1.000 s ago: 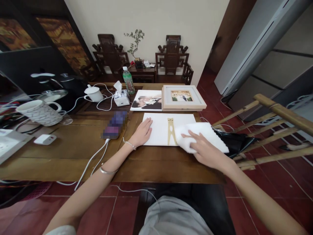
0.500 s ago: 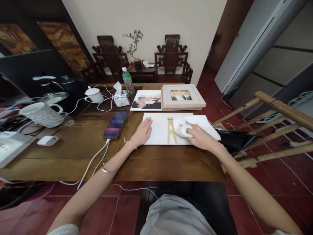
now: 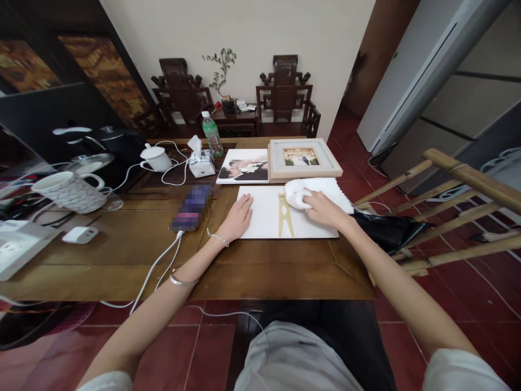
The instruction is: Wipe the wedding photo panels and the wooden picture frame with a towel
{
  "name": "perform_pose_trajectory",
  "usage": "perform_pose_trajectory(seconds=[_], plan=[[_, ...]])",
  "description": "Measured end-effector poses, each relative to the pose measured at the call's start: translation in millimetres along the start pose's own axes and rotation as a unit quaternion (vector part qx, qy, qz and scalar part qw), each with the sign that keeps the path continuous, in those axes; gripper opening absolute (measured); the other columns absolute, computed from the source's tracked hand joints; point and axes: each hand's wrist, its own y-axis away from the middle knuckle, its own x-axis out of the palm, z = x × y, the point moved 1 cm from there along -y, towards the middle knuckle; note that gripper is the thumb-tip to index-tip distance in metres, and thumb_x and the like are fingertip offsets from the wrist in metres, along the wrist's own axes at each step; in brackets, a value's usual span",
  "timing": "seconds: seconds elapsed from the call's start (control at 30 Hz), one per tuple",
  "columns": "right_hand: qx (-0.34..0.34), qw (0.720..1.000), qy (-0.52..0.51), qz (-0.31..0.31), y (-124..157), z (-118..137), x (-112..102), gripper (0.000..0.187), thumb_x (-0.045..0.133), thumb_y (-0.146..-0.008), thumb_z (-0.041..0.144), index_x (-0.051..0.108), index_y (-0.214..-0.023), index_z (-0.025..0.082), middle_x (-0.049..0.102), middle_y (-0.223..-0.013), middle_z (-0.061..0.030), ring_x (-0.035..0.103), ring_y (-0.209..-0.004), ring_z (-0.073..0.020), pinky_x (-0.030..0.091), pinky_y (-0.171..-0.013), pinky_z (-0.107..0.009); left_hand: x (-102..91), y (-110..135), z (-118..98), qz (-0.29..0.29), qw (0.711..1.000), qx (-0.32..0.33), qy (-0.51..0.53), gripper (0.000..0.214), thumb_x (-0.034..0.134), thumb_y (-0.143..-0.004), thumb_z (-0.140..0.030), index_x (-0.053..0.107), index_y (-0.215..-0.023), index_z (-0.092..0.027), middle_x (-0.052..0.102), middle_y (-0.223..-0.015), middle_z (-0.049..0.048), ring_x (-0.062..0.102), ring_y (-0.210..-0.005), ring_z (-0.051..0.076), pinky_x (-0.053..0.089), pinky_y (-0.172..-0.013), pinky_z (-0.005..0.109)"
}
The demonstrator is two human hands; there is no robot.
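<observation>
A white board [image 3: 262,217] lies on the wooden table in front of me, with a flat gold-coloured Y-shaped piece [image 3: 284,217] on its middle. My left hand [image 3: 239,216] rests flat on the board's left edge, fingers stretched out and holding nothing. On the upper right part of the board, my right hand [image 3: 321,207] is closed on a bunched white cloth [image 3: 297,194]. The rest of the cloth trails to the right beyond the hand and hides the board's upper right corner.
Behind the board lie a photo panel [image 3: 244,165] and a framed photo [image 3: 305,155]. A phone [image 3: 191,207] with a cable, a tissue box [image 3: 202,164], a green bottle [image 3: 212,134] and mugs [image 3: 69,191] stand leftward. A wooden chair [image 3: 456,184] stands at the right.
My right hand has moved away from me and slightly left with the cloth, uncovering the board's lower right part. My left hand stays in place.
</observation>
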Motion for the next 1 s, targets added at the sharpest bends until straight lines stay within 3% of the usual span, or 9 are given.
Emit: perform_pose_trajectory(seconds=[0.17, 0.3, 0.4, 0.53, 0.67, 0.73, 0.83, 1.0], plan=[[-0.008, 0.999, -0.029, 0.022, 48, 25, 1, 0.036, 0.042, -0.070, 0.003, 0.062, -0.099, 0.013, 0.048, -0.139, -0.0210, 0.025, -0.141, -0.0335, 0.023, -0.109, -0.060, -1.1, 1, 0, 0.003, 1.000, 0.000, 0.000, 0.048, 0.030, -0.096, -0.030, 0.043, -0.138, -0.010, 0.037, -0.150, 0.0171, 0.027, -0.143, 0.028, 0.025, -0.115, 0.051], [-0.023, 0.996, -0.069, 0.046, 94, 47, -6, 0.034, 0.041, -0.068, 0.001, 0.061, -0.089, 0.018, 0.045, -0.146, -0.0121, 0.020, -0.144, -0.0305, 0.022, -0.111, -0.060, -2.1, 0, 0, 0.014, 1.000, 0.003, -0.003, 0.050, 0.029, -0.096, -0.031, 0.043, -0.138, -0.008, 0.037, -0.150, 0.0181, 0.027, -0.143, 0.028, 0.026, -0.115, 0.050], [-0.030, 0.995, -0.077, 0.060, 107, 52, -10, 0.033, 0.041, -0.067, 0.002, 0.061, -0.087, 0.019, 0.045, -0.145, -0.0102, 0.022, -0.143, -0.0296, 0.021, -0.112, -0.059, -2.0, -1, 1, 0.019, 1.000, 0.010, -0.004, 0.050, 0.029, -0.096, -0.030, 0.043, -0.138, -0.007, 0.037, -0.150, 0.0188, 0.027, -0.143, 0.027, 0.025, -0.115, 0.049], [-0.018, 0.997, -0.055, 0.046, 84, 39, -13, 0.033, 0.042, -0.070, 0.004, 0.062, -0.091, 0.018, 0.056, -0.133, -0.0156, 0.036, -0.136, -0.0304, 0.032, -0.106, -0.051, -1.4, -1, 2, 0.020, 1.000, 0.012, -0.001, 0.051, 0.029, -0.095, -0.031, 0.042, -0.138, -0.007, 0.036, -0.150, 0.0190, 0.026, -0.143, 0.027, 0.025, -0.115, 0.051], [0.016, 0.999, -0.012, 0.043, 30, 15, -18, 0.025, 0.044, -0.073, 0.009, 0.062, -0.089, 0.016, 0.066, -0.105, -0.0166, 0.059, -0.103, -0.0317, 0.044, -0.085, -0.040, -2.3, -1, 4, 0.022, 1.000, 0.009, 0.005, 0.050, 0.030, -0.096, -0.032, 0.042, -0.139, -0.009, 0.037, -0.150, 0.0179, 0.025, -0.143, 0.027, 0.024, -0.116, 0.050], [0.025, 0.999, -0.004, 0.043, 4, 3, -21, 0.021, 0.044, -0.074, 0.011, 0.061, -0.084, 0.017, 0.068, -0.093, -0.0136, 0.061, -0.091, -0.0295, 0.043, -0.077, -0.035, -3.6, -1, 3, 0.029, 1.000, 0.008, 0.004, 0.050, 0.030, -0.096, -0.032, 0.041, -0.139, -0.011, 0.036, -0.151, 0.0170, 0.025, -0.144, 0.027, 0.024, -0.116, 0.050], [0.030, 0.999, -0.007, 0.034, -26, -10, -24, 0.021, 0.043, -0.074, 0.011, 0.061, -0.084, 0.017, 0.068, -0.093, -0.0127, 0.061, -0.088, -0.0278, 0.041, -0.072, -0.032, -5.8, -1, 2, 0.040, 0.999, 0.007, 0.001, 0.050, 0.029, -0.097, -0.032, 0.040, -0.140, -0.010, 0.035, -0.151, 0.0173, 0.024, -0.144, 0.027, 0.024, -0.116, 0.051], [0.031, 0.999, -0.004, 0.031, -43, -19, -27, 0.021, 0.043, -0.076, 0.012, 0.060, -0.086, 0.017, 0.068, -0.098, -0.0113, 0.059, -0.091, -0.0266, 0.041, -0.073, -0.030, -7.3, -1, 1, 0.038, 0.999, 0.007, 0.003, 0.050, 0.030, -0.097, -0.032, 0.040, -0.140, -0.011, 0.035, -0.151, 0.0166, 0.025, -0.144, 0.027, 0.023, -0.116, 0.050]])
